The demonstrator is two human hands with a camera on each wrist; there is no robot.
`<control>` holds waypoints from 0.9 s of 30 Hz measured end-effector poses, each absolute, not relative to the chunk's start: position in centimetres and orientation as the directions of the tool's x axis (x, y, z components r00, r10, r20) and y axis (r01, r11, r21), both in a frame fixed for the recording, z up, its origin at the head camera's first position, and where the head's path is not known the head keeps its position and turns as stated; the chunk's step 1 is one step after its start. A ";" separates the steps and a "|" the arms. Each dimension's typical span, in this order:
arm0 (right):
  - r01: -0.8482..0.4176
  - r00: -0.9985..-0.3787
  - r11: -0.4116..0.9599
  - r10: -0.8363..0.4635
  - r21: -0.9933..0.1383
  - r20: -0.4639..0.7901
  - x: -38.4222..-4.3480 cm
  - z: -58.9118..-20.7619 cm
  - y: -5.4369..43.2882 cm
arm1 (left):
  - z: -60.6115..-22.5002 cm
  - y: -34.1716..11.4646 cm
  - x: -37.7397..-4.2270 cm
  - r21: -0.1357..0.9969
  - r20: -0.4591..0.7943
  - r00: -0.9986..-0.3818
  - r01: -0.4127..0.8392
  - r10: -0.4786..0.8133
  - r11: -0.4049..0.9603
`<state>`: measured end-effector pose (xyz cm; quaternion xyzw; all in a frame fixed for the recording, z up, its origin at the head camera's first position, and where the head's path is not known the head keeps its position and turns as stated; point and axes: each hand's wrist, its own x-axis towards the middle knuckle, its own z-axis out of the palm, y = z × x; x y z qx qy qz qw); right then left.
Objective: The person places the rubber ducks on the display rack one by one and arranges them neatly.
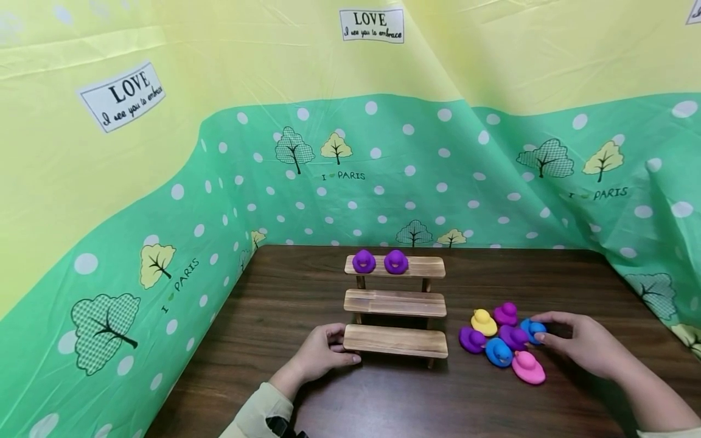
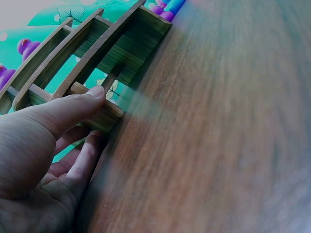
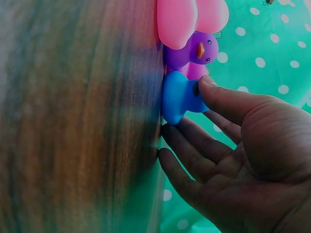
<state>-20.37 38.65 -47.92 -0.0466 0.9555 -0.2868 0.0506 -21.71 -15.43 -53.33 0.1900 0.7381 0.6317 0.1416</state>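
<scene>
A three-tier wooden stand (image 1: pixel 395 340) is on the dark table, with two purple rubber ducks (image 1: pixel 364 261) side by side on its top tier. My left hand (image 1: pixel 324 353) grips the stand's lower left end; the left wrist view shows the thumb on a wooden end piece (image 2: pixel 109 116) and fingers curled beneath. To the right, my right hand (image 1: pixel 583 340) pinches a blue rubber duck (image 3: pixel 182 97) between thumb and fingers at the edge of a group. Beside it are three purple ducks (image 1: pixel 513 337), a yellow duck (image 1: pixel 484 322), another blue duck (image 1: pixel 499 352) and a pink duck (image 1: pixel 528 367).
The middle tier (image 1: pixel 395 302) and bottom tier of the stand are bare wood. A green and yellow printed cloth (image 1: pixel 383 182) hangs behind the dark wooden table (image 1: pixel 296 280) and down its sides.
</scene>
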 end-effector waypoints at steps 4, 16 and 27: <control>-0.062 -0.991 0.830 -0.118 -0.554 -0.066 -20.3 -48.0 38.7 | -53.3 -15.4 -21.7 0.986 0.031 -0.887 0.102 0.461 0.130; -0.075 -0.995 0.834 -0.100 -0.547 -0.017 -20.0 -47.3 38.5 | -53.4 -15.4 -21.7 0.984 0.038 -0.885 0.113 0.463 0.135; -0.117 -0.992 0.823 -0.068 -0.556 0.108 -19.9 -46.2 37.4 | -53.4 -15.4 -21.8 0.983 0.040 -0.885 0.118 0.465 0.140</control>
